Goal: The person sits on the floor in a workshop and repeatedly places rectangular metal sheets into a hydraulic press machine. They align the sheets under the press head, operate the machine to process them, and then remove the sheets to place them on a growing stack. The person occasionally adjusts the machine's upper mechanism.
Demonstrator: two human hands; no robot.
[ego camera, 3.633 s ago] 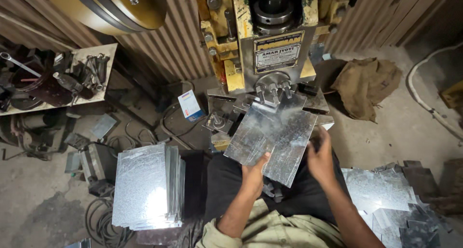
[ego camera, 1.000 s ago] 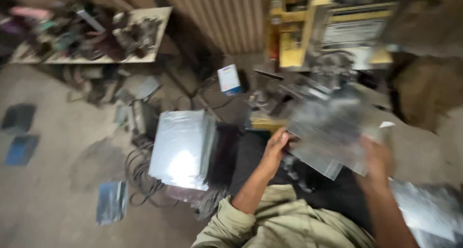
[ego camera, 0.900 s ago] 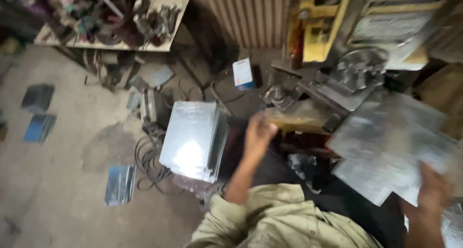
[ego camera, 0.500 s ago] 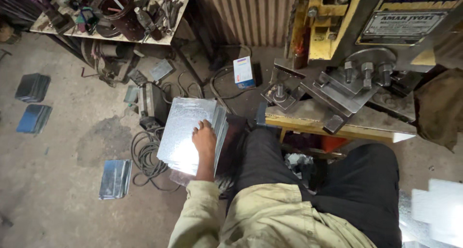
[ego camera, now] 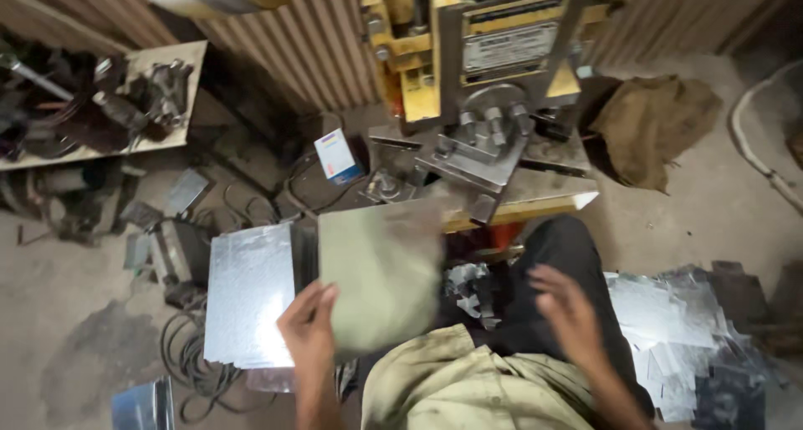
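Presently left hand (ego camera: 308, 325) grasps 1 flat, dull rectangular metal sheet (ego camera: 381, 275) by its lower-left edge; right hand (ego camera: 569, 313) released, clear of stacked spangled sheets (ego camera: 247, 292).

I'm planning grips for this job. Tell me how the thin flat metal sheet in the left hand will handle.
The thin flat metal sheet probably stays stiff: it shows no sag while the left hand pinches one edge. Likely light, since one hand lifts it. Its thin edges may cut.

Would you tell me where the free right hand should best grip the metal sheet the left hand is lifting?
Probably the bare right edge of the metal sheet, coming from the right. The left hand pinches its lower-left corner, and the right hand hangs open on that side.
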